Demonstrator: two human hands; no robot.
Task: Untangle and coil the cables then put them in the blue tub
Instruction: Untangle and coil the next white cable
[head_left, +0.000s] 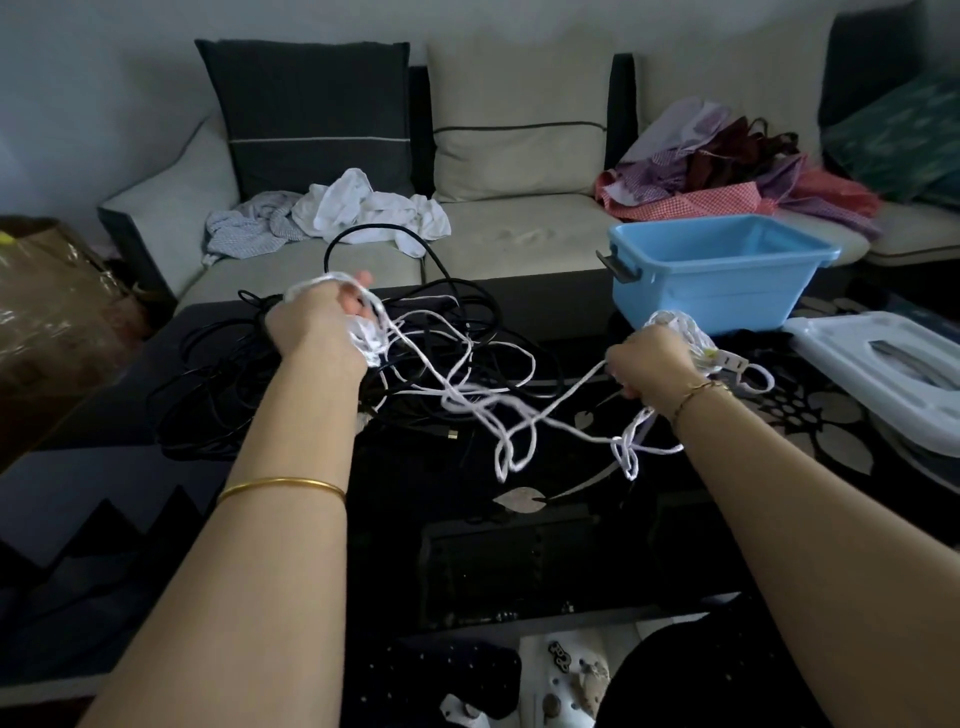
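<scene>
Two hands are busy with one white cable (467, 400), as far as I can see from my end: the left hand (317, 327), well to the left of the blue tub (727, 291), is clenched round a bunch of white loops, and the right hand (652, 358), just in front of the tub's near left corner, grasps another bunch of loops with the cable's white socket end (727, 362) sticking out beside it. Between the two hands the white cable sags in loose tangled loops, lower than the tub and to its left. A heap of black cables (218, 395) lies on the dark table (519, 545) left of the tub, under and behind the left hand, with one black loop arching up. The tub stands upright on the table with its opening upward. Just right of the tub I see a white lid (883, 364) lying flat. Behind the tub is a pale sofa (519, 234) with heaps of clothes on it
</scene>
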